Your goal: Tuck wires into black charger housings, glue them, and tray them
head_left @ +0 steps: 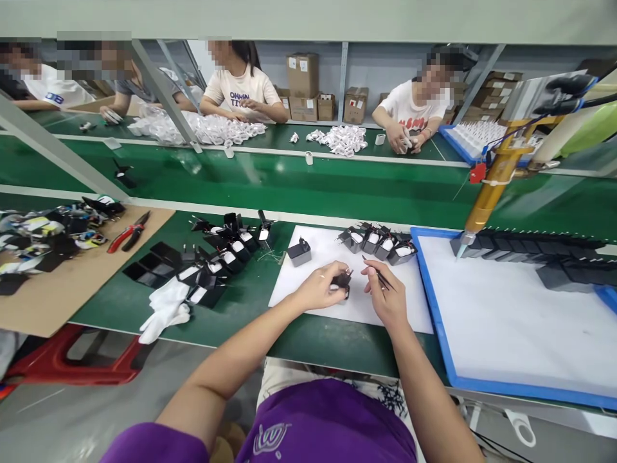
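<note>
My left hand (322, 287) is closed around a small black plug adapter part (343, 281), partly covered by my fingers, over a white sheet (308, 312). Just to its right, my right hand (388, 292) pinches dark tweezers (378, 272), their tips pointing up and left. A black adapter housing (300, 253) stands on the sheet beyond my left hand. Behind my right hand lies a row of black adapters (378, 243) with white labels and pins.
Left: more black adapters (231, 247), white gloves (166, 305), red-handled pliers (129, 233) on cardboard. Right: a blue-rimmed tray (436, 308) with black housings (511, 247), beneath a yellow dispensing nozzle (482, 199). Across the green belt (308, 190), several people handle white parts (343, 140).
</note>
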The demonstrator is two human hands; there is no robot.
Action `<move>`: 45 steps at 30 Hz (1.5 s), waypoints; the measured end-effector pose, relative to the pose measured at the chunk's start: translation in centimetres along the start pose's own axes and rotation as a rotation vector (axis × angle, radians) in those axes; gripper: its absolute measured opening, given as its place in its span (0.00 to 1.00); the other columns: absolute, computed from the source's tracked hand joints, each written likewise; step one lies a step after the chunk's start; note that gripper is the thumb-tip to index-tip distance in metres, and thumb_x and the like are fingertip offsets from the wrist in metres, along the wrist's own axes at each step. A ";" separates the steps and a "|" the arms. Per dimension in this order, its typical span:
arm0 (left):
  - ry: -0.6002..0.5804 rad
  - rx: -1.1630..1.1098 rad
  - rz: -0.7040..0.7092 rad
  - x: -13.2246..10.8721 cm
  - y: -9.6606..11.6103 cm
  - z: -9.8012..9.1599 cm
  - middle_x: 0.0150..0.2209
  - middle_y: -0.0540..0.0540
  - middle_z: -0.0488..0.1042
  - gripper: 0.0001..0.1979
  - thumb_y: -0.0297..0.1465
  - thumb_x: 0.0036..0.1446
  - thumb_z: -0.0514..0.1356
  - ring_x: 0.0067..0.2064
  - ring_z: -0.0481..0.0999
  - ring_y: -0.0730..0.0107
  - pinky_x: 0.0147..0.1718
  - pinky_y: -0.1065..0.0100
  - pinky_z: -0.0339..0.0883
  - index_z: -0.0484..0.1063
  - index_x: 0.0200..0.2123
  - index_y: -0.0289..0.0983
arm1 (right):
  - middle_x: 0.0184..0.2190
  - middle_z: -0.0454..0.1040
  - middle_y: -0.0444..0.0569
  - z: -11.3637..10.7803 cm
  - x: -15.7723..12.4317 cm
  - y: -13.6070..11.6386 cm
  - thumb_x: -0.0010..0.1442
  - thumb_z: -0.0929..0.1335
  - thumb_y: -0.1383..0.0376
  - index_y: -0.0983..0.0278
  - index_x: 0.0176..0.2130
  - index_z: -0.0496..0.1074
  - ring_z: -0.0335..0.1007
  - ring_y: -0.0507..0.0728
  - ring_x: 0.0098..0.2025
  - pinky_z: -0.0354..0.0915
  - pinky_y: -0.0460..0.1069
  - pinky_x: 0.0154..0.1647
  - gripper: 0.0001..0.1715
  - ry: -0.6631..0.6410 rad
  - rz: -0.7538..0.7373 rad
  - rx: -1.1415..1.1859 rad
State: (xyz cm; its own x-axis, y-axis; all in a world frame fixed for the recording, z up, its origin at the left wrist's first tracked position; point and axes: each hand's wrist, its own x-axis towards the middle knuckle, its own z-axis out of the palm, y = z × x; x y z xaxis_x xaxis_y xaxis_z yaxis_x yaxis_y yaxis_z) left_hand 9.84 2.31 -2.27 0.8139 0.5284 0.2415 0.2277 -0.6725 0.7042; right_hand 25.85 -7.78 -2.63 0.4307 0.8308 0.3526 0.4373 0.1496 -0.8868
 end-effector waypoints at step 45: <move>-0.250 0.678 0.208 -1.2 1.3 -1.1 0.41 0.40 0.71 0.25 0.42 0.62 0.57 0.44 0.74 0.55 0.37 0.62 0.70 0.56 0.55 0.34 | 0.27 0.66 0.40 0.2 0.2 -0.2 0.54 0.70 0.58 0.59 0.42 0.65 0.70 0.52 0.29 0.67 0.43 0.19 0.17 -0.496 0.412 0.463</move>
State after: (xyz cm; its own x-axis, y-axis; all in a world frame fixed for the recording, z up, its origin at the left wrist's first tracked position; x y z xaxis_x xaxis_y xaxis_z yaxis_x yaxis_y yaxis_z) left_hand 8.53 1.38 -0.93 0.9549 0.2762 0.1090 0.2691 -0.9602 0.0752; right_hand 25.63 -7.53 -2.45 0.0364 0.9934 -0.1090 -0.1000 -0.1049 -0.9894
